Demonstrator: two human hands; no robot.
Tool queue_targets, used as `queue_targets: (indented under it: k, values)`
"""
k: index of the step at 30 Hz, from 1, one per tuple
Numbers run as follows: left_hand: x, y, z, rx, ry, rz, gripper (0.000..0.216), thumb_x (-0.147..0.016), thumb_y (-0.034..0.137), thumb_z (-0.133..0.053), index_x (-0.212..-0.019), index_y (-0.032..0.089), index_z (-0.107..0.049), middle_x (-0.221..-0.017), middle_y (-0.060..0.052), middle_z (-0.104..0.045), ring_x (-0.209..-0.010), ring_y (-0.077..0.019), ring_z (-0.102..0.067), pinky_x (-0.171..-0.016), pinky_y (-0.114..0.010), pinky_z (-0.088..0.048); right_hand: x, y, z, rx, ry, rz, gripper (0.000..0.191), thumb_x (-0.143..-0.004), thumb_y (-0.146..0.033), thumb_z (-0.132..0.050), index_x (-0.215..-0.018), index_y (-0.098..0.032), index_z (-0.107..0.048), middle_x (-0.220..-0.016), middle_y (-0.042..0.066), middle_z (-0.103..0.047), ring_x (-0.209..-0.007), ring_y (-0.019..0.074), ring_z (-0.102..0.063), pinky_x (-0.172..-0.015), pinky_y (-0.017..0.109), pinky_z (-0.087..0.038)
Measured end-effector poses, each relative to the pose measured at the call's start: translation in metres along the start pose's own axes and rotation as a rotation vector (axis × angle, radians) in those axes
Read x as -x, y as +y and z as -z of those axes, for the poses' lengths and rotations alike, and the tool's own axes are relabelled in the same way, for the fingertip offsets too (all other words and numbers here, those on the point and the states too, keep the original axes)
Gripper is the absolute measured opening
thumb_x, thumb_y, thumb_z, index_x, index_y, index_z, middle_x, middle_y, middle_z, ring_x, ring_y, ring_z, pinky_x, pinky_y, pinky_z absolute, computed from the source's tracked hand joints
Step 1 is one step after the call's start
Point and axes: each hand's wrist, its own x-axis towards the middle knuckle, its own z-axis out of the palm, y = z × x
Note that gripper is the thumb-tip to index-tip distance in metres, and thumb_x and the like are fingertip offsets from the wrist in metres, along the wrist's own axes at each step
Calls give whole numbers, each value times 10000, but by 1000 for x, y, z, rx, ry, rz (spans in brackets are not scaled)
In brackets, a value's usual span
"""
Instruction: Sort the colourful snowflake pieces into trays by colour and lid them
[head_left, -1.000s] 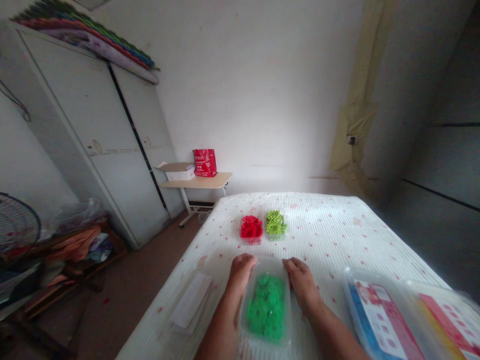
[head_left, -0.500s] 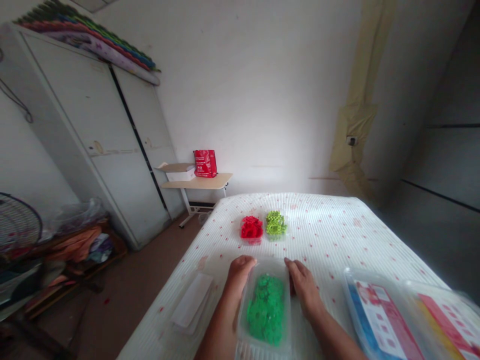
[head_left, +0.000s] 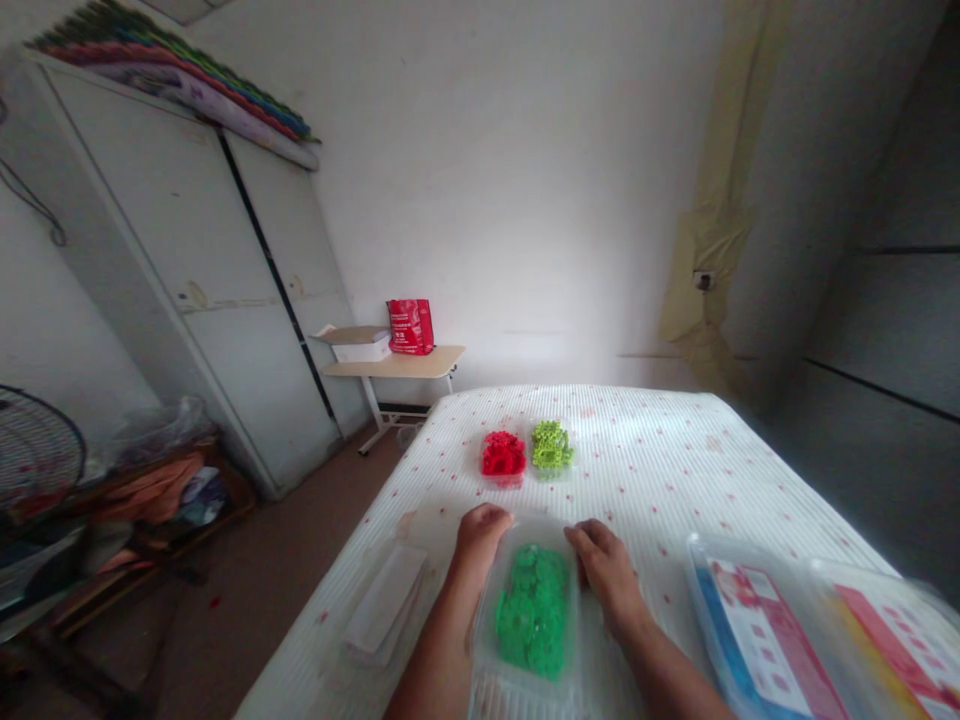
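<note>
Between my hands is a clear plastic box (head_left: 531, 610) filled with small green pieces, at the near middle of the bed-like surface. My left hand (head_left: 480, 535) grips its far left corner, fingers curled around the side. At the far right corner my right hand (head_left: 602, 560) presses its thumb and fingers on the edge. Beyond the box, a small clear tub of red pieces (head_left: 502, 458) stands beside a tub of lime-green pieces (head_left: 552, 448). A folded white paper (head_left: 386, 603) lies left of my left forearm.
Two lidded clear boxes lie at the right, one with blue contents (head_left: 761, 630) and one with yellow (head_left: 889, 640). A small table (head_left: 427, 362) with a red bag (head_left: 411, 327) stands behind. A fan (head_left: 37, 450) is at far left, before a tall cabinet (head_left: 225, 280).
The right hand has shifted slightly left along the box's far edge. The green pieces sit marginally higher in view. Both hands stay on the box.
</note>
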Motion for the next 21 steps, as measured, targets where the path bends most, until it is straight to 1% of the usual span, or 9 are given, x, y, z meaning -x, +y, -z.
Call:
queue_targets:
  k: [3,6,8,9,11,13,15,18,21]
  values:
    - [-4,-2,2,-29,-34,-14,235,-587,390,-576,-554,181,-475,-433,83,-385,-417,-68,-333,-434,-201,-236,-3,-2,-1,10,-1,7,230,-729,-427,-468,-650,-212,-479,-449,-74,-414,-391,109,-429,-402,226,-306]
    - [-6,-5,5,-57,-91,-76,271,-636,426,-554,-564,187,-448,-459,86,-364,-440,-70,-323,-446,-198,-236,-5,-3,-1,46,-3,31,226,-722,-427,-458,-639,-217,-462,-468,-72,-412,-402,109,-425,-411,226,-306]
    - [-7,-5,6,-108,-126,-117,283,-686,443,-512,-578,193,-437,-470,86,-349,-444,-73,-317,-452,-199,-236,-6,-3,0,104,10,71,234,-729,-432,-441,-631,-220,-455,-479,-66,-418,-422,115,-430,-429,229,-316]
    - [-7,-4,6,-157,-123,-137,277,-706,435,-494,-582,194,-438,-474,84,-348,-448,-75,-322,-458,-199,-237,-7,-3,1,149,24,102,239,-734,-433,-432,-629,-220,-458,-488,-57,-435,-441,122,-443,-445,232,-325]
    - [-6,1,5,-315,-72,-173,252,-732,389,-477,-579,189,-457,-482,75,-363,-470,-80,-353,-480,-199,-239,-8,-2,2,259,61,189,254,-747,-433,-417,-629,-215,-475,-522,-32,-487,-496,137,-480,-489,237,-341]
    - [-4,8,5,-509,15,-197,235,-745,344,-475,-576,183,-498,-497,59,-411,-506,-87,-400,-504,-201,-238,-8,-2,4,372,90,281,281,-776,-434,-396,-639,-209,-494,-562,-8,-531,-546,151,-511,-527,241,-346]
    - [-1,15,4,-676,84,-204,242,-761,331,-472,-580,183,-537,-514,43,-467,-531,-93,-436,-515,-206,-231,-7,-3,6,468,102,339,312,-813,-430,-366,-654,-205,-512,-586,9,-559,-562,155,-526,-543,242,-340]
    - [5,23,2,-828,139,-205,267,-786,346,-462,-602,194,-581,-549,24,-545,-545,-99,-470,-519,-215,-221,-5,-6,7,566,101,356,336,-848,-402,-346,-688,-197,-558,-642,37,-613,-570,156,-551,-555,242,-338]
    - [9,28,1,-898,162,-192,288,-805,363,-449,-632,203,-615,-588,6,-599,-548,-103,-488,-513,-224,-209,-3,-9,8,618,119,364,334,-861,-364,-349,-730,-193,-604,-722,58,-657,-620,163,-595,-578,240,-345]
